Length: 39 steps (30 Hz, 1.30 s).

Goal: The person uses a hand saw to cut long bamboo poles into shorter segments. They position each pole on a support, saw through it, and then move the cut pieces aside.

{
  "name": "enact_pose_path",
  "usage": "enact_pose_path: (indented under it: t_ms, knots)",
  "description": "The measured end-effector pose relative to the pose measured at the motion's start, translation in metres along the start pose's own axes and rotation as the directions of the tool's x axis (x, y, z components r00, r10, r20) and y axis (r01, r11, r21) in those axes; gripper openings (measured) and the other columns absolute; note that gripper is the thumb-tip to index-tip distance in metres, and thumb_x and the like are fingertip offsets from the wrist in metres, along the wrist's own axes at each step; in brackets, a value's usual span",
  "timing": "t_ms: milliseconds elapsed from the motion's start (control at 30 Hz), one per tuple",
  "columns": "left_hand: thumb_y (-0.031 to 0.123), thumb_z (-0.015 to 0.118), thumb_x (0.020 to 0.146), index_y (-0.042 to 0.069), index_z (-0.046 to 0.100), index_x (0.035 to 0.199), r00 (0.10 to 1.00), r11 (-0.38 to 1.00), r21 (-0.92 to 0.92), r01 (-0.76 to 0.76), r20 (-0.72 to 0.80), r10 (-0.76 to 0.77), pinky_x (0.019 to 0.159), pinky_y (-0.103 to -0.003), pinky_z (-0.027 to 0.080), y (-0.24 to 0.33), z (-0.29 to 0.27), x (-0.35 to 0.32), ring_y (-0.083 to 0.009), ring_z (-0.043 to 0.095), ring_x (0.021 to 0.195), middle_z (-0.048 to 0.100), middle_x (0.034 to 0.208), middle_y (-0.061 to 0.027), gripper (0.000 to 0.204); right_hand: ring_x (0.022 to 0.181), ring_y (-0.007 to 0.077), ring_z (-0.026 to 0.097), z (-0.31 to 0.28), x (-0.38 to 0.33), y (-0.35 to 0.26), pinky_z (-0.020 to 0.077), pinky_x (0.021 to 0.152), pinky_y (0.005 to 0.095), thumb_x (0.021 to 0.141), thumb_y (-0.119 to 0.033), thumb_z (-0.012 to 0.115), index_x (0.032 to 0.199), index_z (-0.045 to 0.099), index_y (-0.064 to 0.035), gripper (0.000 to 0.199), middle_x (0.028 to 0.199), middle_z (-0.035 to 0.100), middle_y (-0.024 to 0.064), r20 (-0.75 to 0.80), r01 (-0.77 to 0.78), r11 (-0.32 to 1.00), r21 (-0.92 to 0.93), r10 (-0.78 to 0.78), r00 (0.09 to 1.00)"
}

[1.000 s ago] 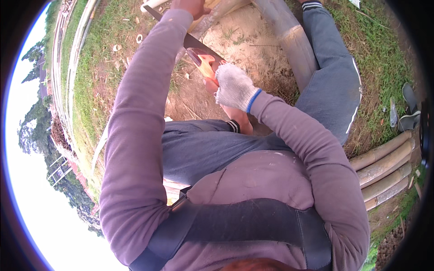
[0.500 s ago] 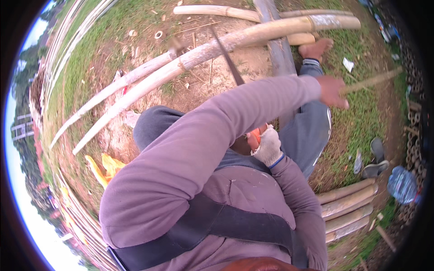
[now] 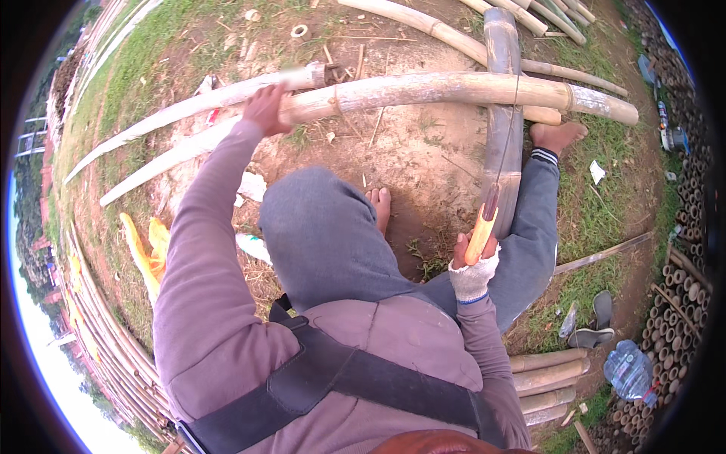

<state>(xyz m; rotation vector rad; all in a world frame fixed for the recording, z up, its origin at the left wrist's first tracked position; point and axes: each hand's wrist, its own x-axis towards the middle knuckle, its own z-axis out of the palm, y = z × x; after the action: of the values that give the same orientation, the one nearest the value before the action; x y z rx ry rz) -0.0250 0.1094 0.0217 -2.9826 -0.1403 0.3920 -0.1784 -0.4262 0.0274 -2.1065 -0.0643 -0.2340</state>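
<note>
Left hand: we see the left hand (image 3: 265,108) at full reach, laid on the near end of a long bamboo pole (image 3: 454,89); the fingers curl onto the pole, though blur keeps us from telling how tightly.
Right hand: the right hand (image 3: 473,268), in a white glove with a blue cuff, has its fingers wrapped tight around the orange handle of a long knife (image 3: 490,204).
Knife: we see it upright, blade edge-on and thin, pointing away from us along a thicker bamboo trunk (image 3: 501,113).
Bamboo pole: it lies across bare earth, crossing over the thicker trunk, well ahead of the knees.
Body: we note two bare feet (image 3: 556,135) on the ground, one beside the trunk.
Surroundings: stacked bamboo lengths (image 3: 552,374), a plastic water bottle (image 3: 629,371) and sandals (image 3: 594,321) lie at right.
</note>
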Motion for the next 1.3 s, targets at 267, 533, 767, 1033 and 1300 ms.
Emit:
enact_pose_path:
  t_ms: [267,533,767,1033,1300]
  knots:
    - [0.035,0.093,0.07,0.019,0.051,0.145,0.997,0.992,-0.121,-0.031,0.068,0.04,0.094,-0.051,0.059,-0.04,0.057,0.017,-0.0424,0.073,0.111,0.074,0.125,-0.0186,0.087,0.071,0.0322,0.06,-0.009,0.034,-0.019,0.05,0.068,0.0424,0.093,-0.006,0.074,0.108,0.057,-0.0006,0.023,0.083,0.061,0.0125,-0.08,0.1,0.99,-0.102,-0.108,0.991]
    - [0.037,0.089,0.073,0.018,0.056,0.135,0.986,0.957,-0.247,-0.153,0.019,0.163,0.092,-0.052,0.06,0.09,-0.012,0.048,-0.0423,0.075,0.106,0.077,0.113,-0.0189,0.073,0.073,0.0291,0.063,-0.03,0.046,-0.032,0.0511,0.071,0.04,0.091,-0.005,0.072,0.105,0.061,0.0005,0.018,0.087,0.065,0.0123,-0.064,0.134,0.986,-0.1,-0.141,0.988]
    - [0.036,0.088,0.074,0.017,0.059,0.132,0.972,0.952,-0.275,-0.135,0.15,0.181,0.094,-0.05,0.06,0.136,-0.022,0.078,-0.0396,0.076,0.106,0.078,0.113,-0.0163,0.068,0.087,0.024,0.065,-0.052,0.049,-0.012,0.0527,0.081,0.0374,0.093,-0.01,0.071,0.114,0.066,0.0037,0.025,0.097,0.068,0.0134,-0.131,-0.045,0.994,0.101,0.058,0.99]
    - [0.038,0.091,0.075,0.019,0.056,0.137,0.991,0.969,-0.206,-0.133,0.001,0.137,0.102,-0.053,0.056,0.14,-0.008,0.068,-0.0379,0.073,0.116,0.073,0.128,-0.0151,0.074,0.103,0.0235,0.066,-0.044,0.044,0.003,0.0534,0.094,0.0363,0.102,-0.028,0.075,0.126,0.064,0.0063,0.043,0.114,0.068,0.0165,-0.181,-0.083,0.968,0.238,0.128,0.975]
    - [0.039,0.092,0.077,0.017,0.053,0.137,0.993,0.966,-0.236,-0.106,0.019,0.114,0.107,-0.058,0.051,0.146,-0.006,0.063,-0.0404,0.069,0.123,0.068,0.132,-0.0167,0.075,0.112,0.024,0.069,-0.045,0.068,0.004,0.0547,0.098,0.0357,0.106,-0.028,0.068,0.14,0.061,0.0089,0.05,0.126,0.07,0.0194,-0.101,-0.079,0.965,0.251,0.108,0.989]
